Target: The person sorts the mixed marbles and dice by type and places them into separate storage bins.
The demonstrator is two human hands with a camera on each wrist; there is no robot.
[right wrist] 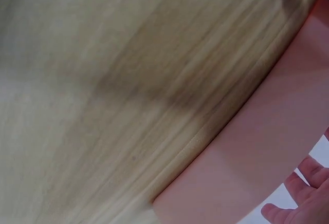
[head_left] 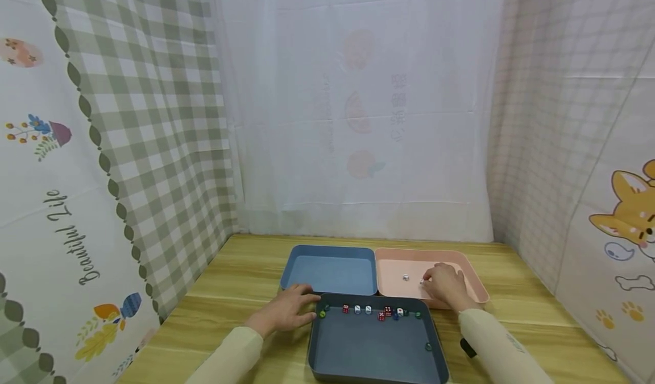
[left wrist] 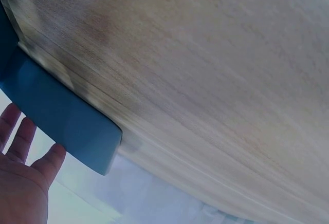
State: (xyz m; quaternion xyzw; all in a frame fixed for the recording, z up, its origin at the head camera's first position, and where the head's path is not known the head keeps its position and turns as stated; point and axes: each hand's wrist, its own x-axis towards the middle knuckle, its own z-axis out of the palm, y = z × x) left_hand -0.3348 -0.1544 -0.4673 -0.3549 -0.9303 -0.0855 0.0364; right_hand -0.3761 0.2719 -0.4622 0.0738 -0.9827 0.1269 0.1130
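Note:
My left hand [head_left: 287, 311] lies with extended fingers by the dark grey tray's [head_left: 378, 355] back left corner. Its fingertips overlap the blue tray's [left wrist: 67, 111] rim in the left wrist view. Over the pink tray [head_left: 425, 254] my right hand [head_left: 446, 284] reaches down, thumb and forefinger pinching a white die [head_left: 422, 281]. Another white die [head_left: 406, 277] sits in that tray, left of those fingers. In the right wrist view, the other fingers [right wrist: 300, 187] of this hand show beyond the pink wall [right wrist: 241, 157].
Along the dark tray's back side are red dice [head_left: 381, 316], white dice [head_left: 368, 310], a blue die [head_left: 396, 316] and green dice [head_left: 322, 314]. One green die [head_left: 428, 347] lies near its right wall. Cloth curtains [head_left: 358, 116] enclose the wooden table [head_left: 220, 304].

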